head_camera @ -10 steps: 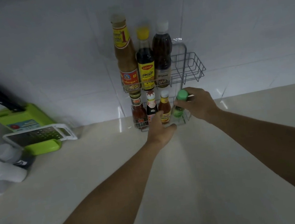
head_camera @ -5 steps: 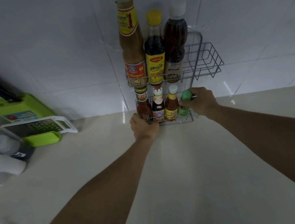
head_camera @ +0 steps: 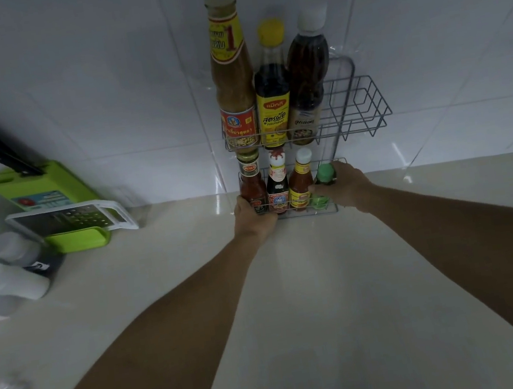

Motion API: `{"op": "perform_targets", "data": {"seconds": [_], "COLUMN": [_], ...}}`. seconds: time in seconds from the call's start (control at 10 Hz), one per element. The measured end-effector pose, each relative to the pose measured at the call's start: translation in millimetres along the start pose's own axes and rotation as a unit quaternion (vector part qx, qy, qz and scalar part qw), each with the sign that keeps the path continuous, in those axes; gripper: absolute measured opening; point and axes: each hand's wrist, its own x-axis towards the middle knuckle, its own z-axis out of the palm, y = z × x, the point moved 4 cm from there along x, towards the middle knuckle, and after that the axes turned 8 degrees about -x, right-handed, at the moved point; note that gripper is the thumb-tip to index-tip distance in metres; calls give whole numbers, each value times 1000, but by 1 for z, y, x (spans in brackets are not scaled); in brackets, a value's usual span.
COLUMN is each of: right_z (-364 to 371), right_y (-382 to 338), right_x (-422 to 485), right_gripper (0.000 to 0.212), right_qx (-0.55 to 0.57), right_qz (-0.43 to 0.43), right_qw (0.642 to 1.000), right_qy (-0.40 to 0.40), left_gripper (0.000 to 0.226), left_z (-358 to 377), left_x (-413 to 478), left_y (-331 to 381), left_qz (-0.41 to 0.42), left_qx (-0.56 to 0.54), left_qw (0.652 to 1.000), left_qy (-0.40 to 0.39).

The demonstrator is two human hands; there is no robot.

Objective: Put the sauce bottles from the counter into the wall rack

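Observation:
A two-tier wire wall rack (head_camera: pixel 364 106) hangs on the white tiles. Its upper tier holds three tall sauce bottles (head_camera: pixel 272 93). The lower tier holds three small sauce bottles (head_camera: pixel 277 188) and a green-capped bottle (head_camera: pixel 324 181) at the right end. My right hand (head_camera: pixel 344 187) is closed around that green-capped bottle, which stands inside the lower tier. My left hand (head_camera: pixel 252 219) grips the lower tier's front left corner, its fingers against the small red bottle (head_camera: pixel 252 186).
A green knife block (head_camera: pixel 48 197) with black-handled knives and a white grater (head_camera: pixel 71 220) stand at the left by the wall. White-capped containers (head_camera: pixel 9 272) lie at the far left. The pale counter (head_camera: pixel 313 301) stretches toward me. The upper tier's right part holds nothing.
My left hand moved forward from the counter to the lower tier's left corner. My right hand has pushed the green-capped bottle deeper into the lower tier. The camera moved closer.

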Motion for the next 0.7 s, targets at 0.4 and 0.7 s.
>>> {"op": "perform_targets", "data": {"seconds": [0.4, 0.7], "right_z": [-35, -95], "right_y": [-33, -70], "right_x": [-68, -157], "right_gripper": [86, 93], "right_qx": [-45, -136], "right_qz": [-8, -57], "right_qw": [999, 982], "right_qy": [13, 119], "left_gripper": [62, 77], "left_z": [-38, -68], "left_x": [-38, -115], "left_y": [57, 140], "left_qz": [72, 204], "left_qx": [336, 413], "left_qw": [934, 886], "left_qy": [-99, -55]}}
